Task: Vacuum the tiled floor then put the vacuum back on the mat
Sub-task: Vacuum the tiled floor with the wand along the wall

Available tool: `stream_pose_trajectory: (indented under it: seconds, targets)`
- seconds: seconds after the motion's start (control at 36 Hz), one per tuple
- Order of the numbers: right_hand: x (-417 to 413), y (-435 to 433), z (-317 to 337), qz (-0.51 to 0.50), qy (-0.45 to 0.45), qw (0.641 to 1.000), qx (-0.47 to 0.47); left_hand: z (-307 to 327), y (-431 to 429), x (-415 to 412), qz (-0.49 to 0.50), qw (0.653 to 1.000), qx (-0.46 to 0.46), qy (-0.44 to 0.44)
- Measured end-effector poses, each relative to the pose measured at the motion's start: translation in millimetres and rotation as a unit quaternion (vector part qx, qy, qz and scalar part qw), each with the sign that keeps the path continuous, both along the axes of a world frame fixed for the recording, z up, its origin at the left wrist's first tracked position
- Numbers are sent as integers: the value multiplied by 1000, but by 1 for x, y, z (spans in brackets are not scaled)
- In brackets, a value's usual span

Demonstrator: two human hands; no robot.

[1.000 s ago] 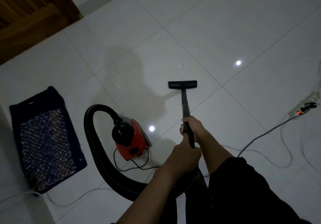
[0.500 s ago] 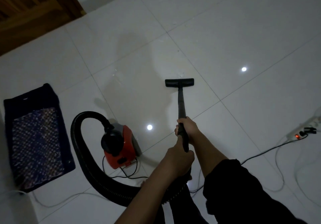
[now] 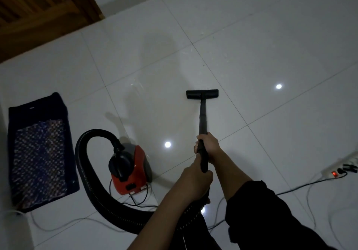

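Note:
Both my hands grip the black vacuum wand (image 3: 202, 117), which reaches forward over the white tiled floor (image 3: 251, 36). My right hand (image 3: 208, 145) holds it higher up. My left hand (image 3: 195, 180) holds its lower end, where the ribbed black hose (image 3: 85, 174) joins. The flat black nozzle (image 3: 202, 94) rests on the tiles ahead of me. To my left, the red and black vacuum body (image 3: 133, 174) stands on the floor. Further left lies the dark blue patterned mat (image 3: 40, 152), with nothing on it.
A white power strip (image 3: 341, 170) with a red light lies at the right edge. Thin cables (image 3: 302, 184) trail across the floor near my legs. A wooden door (image 3: 38, 7) fills the far left corner. Small pale specks (image 3: 224, 55) dot the tiles beyond the nozzle.
The nozzle has moved forward over the small pale patch of debris that lay just ahead of it, and that patch no longer shows. Both hands keep their hold on the wand.

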State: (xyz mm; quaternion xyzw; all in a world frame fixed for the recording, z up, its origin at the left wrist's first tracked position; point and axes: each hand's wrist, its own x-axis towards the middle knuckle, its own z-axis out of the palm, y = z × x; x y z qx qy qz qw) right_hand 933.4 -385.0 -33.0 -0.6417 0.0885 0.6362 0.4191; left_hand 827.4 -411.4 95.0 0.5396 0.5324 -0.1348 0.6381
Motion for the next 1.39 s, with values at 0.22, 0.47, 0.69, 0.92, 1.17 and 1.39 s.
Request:
stream_pose_trajectory:
  seconds: [0.22,0.47,0.69,0.92,1.17,1.39]
  targets:
    - [9,23,-1,-6,2,1000,2,-3,23,9,3,1000,5,4]
    - [14,51,-4,-15,2,1000,-3,-8,48,14,-14,1000,22,7]
    - [16,84,-5,-32,-2,999,7,-10,82,14,-31,999,30,1]
    - [20,123,-2,-45,-10,999,28,-5,119,15,-21,999,27,-24]
    - [22,153,-9,-34,-15,999,30,-10,150,16,-18,999,14,-31]
    - [32,169,-11,-21,-15,999,25,-16,163,26,-17,999,34,-31]
